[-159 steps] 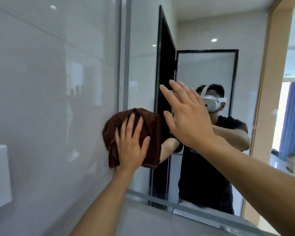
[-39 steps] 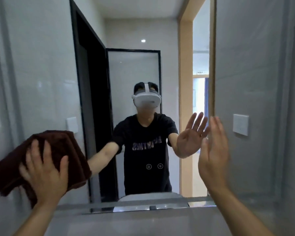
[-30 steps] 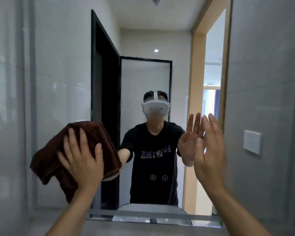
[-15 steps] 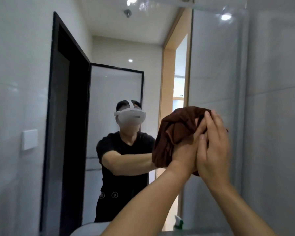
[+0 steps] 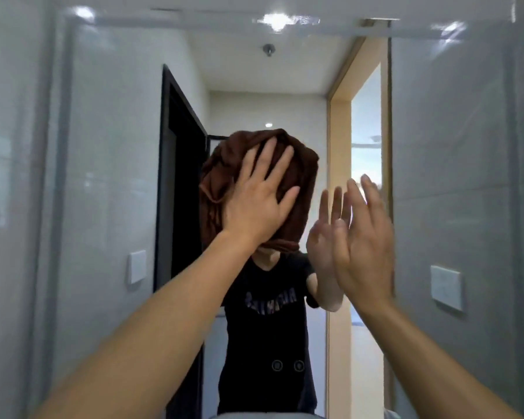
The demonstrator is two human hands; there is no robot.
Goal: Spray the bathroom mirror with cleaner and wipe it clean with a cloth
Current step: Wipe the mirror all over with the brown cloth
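The bathroom mirror (image 5: pixel 118 176) fills the wall in front of me and reflects a person in a black shirt. A bunched brown cloth (image 5: pixel 303 189) lies flat against the glass at mid height, over the reflected head. My left hand (image 5: pixel 257 201) presses on the cloth with straight, spread fingers. My right hand (image 5: pixel 360 246) is raised just right of the cloth, fingers straight and empty, close to or touching the glass beside its own reflection. No spray bottle is in sight.
The mirror's top edge (image 5: pixel 285 22) runs along the top of the view and grey tiled wall (image 5: pixel 496 146) flanks it on the right. A white wall switch (image 5: pixel 446 287) sits on that wall. The reflection shows a dark doorway and a wooden door frame.
My left hand has slid the cloth leftward from beside my right hand to the middle of the mirror. My view has turned to face the mirror squarely.
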